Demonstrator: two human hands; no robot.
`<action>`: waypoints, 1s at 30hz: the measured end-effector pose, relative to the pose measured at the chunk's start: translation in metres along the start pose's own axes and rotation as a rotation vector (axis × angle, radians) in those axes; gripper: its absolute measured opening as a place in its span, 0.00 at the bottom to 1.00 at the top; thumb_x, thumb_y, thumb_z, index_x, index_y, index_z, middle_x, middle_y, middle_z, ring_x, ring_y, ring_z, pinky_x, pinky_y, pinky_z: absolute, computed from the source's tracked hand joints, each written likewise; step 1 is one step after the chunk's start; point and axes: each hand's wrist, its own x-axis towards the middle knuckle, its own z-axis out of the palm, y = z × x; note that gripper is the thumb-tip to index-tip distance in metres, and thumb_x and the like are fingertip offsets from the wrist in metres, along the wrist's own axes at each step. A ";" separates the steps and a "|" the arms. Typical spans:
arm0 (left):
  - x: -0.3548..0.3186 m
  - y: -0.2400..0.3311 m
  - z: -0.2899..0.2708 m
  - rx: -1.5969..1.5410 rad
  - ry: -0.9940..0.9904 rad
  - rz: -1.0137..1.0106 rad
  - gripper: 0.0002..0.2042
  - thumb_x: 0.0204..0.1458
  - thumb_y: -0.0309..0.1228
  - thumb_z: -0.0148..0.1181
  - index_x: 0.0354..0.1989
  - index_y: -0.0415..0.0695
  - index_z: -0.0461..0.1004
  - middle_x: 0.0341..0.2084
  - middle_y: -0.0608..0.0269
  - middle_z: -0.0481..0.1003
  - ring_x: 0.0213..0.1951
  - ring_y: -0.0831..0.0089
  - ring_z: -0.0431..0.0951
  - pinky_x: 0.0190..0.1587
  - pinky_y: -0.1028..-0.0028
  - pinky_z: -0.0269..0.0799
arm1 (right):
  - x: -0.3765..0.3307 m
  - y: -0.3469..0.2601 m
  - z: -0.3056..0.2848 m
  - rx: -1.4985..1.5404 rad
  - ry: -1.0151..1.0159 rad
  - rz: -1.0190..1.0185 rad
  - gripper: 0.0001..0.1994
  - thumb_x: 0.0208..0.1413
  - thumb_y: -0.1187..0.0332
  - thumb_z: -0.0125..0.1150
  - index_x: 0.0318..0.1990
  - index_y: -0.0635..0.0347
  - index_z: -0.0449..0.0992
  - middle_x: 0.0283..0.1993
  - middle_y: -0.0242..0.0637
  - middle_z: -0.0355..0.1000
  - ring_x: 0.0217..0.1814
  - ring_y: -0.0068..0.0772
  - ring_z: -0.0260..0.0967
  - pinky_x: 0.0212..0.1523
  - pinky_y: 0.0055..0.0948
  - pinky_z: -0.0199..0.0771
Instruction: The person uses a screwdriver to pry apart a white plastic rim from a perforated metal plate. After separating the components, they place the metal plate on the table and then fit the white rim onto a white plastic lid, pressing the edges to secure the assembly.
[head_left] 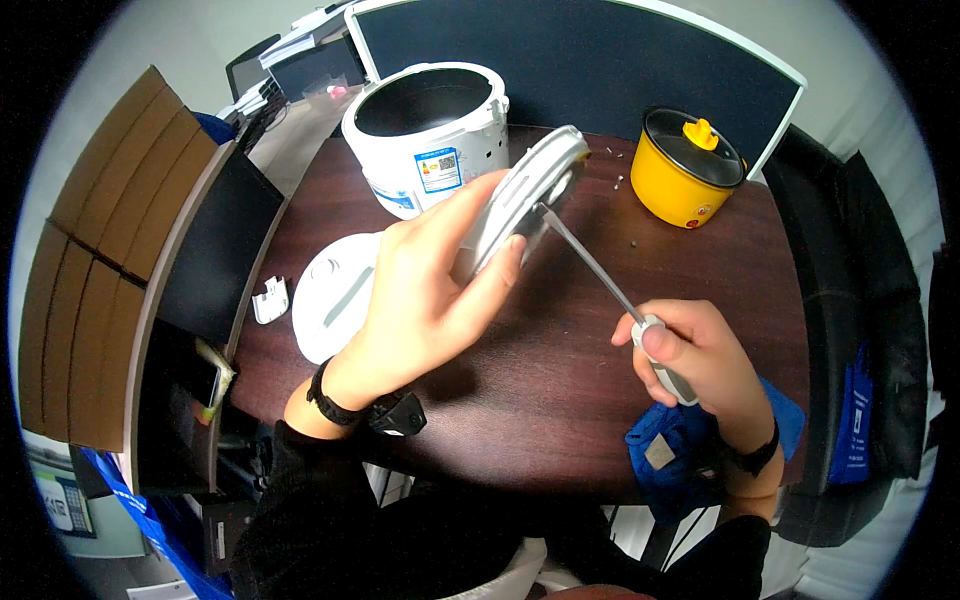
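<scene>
My left hand (430, 275) grips a round white-and-grey rice cooker lid part (525, 190) and holds it up on edge above the table, its inner face turned to the right. My right hand (705, 355) is closed around the pale handle of a screwdriver (590, 262). The screwdriver's long metal shaft slants up to the left, and its tip meets the lid part near the middle of that face. Whether the tip sits in a screw is too small to tell. Beyond my left hand stands the white rice cooker body (390, 165), uncovered, with a dark inside.
Under my left forearm lies a white lid cover (322, 300), beside a small white plastic piece (270, 300). A yellow electric pot (668, 185) with a dark lid stands at the far right. Small screws (618, 182) are scattered nearby. A blue cloth bag (655, 470) lies at the near right edge.
</scene>
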 end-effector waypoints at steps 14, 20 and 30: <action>0.001 -0.007 0.005 -0.148 -0.004 -0.055 0.19 0.53 0.28 0.59 0.53 0.33 0.71 0.36 0.49 0.80 0.37 0.68 0.82 0.39 0.72 0.75 | -0.006 0.002 0.017 -0.888 0.504 -0.408 0.13 0.51 0.64 0.69 0.38 0.62 0.74 0.28 0.47 0.73 0.29 0.48 0.75 0.28 0.35 0.72; 0.000 -0.004 0.002 -0.171 -0.024 -0.139 0.20 0.54 0.29 0.59 0.53 0.33 0.71 0.36 0.50 0.80 0.36 0.70 0.81 0.39 0.74 0.75 | -0.008 0.002 0.016 -1.031 0.603 -0.520 0.15 0.48 0.64 0.71 0.39 0.61 0.75 0.31 0.46 0.75 0.31 0.48 0.76 0.29 0.36 0.75; 0.001 -0.004 0.003 -0.207 -0.042 -0.133 0.19 0.54 0.29 0.60 0.53 0.33 0.71 0.36 0.51 0.80 0.37 0.71 0.81 0.40 0.74 0.74 | -0.009 0.003 0.014 -1.061 0.591 -0.540 0.17 0.46 0.65 0.73 0.40 0.62 0.75 0.33 0.46 0.76 0.32 0.49 0.76 0.29 0.36 0.75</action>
